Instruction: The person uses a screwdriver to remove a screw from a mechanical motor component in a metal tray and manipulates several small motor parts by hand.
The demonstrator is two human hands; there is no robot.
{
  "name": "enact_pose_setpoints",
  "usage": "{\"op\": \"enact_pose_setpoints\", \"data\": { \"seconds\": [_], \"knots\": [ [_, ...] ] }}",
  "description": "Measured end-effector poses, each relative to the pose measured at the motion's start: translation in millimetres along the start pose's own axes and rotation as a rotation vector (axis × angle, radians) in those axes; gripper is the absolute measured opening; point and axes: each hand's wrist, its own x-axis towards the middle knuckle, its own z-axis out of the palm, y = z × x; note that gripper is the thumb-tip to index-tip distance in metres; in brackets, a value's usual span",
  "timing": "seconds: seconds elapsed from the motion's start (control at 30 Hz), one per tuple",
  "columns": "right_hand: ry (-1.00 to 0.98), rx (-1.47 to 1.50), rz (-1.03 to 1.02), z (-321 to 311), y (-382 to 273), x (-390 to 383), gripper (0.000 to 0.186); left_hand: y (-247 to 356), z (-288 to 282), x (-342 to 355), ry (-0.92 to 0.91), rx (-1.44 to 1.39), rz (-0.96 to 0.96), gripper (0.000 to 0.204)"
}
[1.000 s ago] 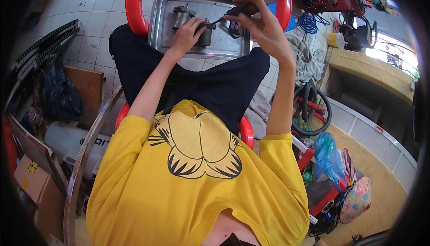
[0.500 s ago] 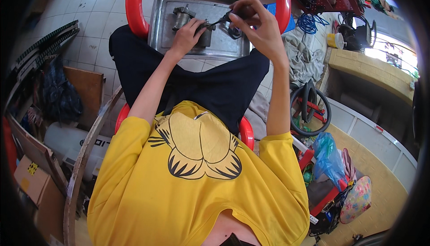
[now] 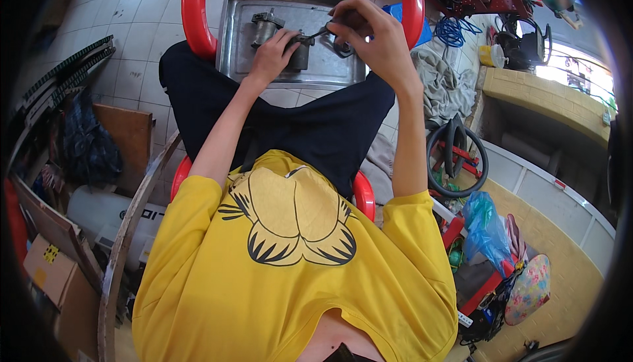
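A grey metal tray [image 3: 239,55] lies across a red plastic chair in front of my knees. My left hand [image 3: 269,57] is closed on a dark grey metal cylinder [image 3: 300,60], its fingertips at the upper end. Above it, my right hand [image 3: 361,26] pinches a slim dark tool [image 3: 320,33], whose thin end slants down-left to the top of that cylinder. The exact kind of tool is too small to tell. A second metal cylinder [image 3: 266,27] with a wider flanged end sits upright to the left. Under my right hand lies a dark curved part [image 3: 343,50], partly hidden.
Red chair arms [image 3: 197,22] flank the tray. A blue cable coil [image 3: 455,33], a grey cloth [image 3: 448,85] and a black steering wheel [image 3: 484,164] lie at the right. A wooden board [image 3: 125,134] and cardboard boxes [image 3: 53,266] stand at the left.
My right hand has shifted slightly left with the slim tool. The left hand keeps its place on the cylinder.
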Motion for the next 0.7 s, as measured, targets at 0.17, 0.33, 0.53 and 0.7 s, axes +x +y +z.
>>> {"op": "enact_pose_setpoints", "data": {
  "seconds": [0.17, 0.33, 0.53, 0.7],
  "knots": [
    [0.004, 0.075, 0.021, 0, -6, -4, 0.033, -1, 2, 0, 0.013, 0.008, 0.008, 0.030],
    [0.266, -0.273, -0.096, 9, 9, 0, 0.044, 2, 2, 2, 0.045, 0.029, 0.045, 0.027],
    [0.312, -0.384, -0.022, 13, 11, -6, 0.042, 2, 0, 0, 0.054, 0.042, 0.051, 0.027],
    [-0.015, -0.104, -0.057, -7, 7, -7, 0.031, -1, 2, 0, 0.075, 0.030, 0.067, 0.026]
  ]
}}
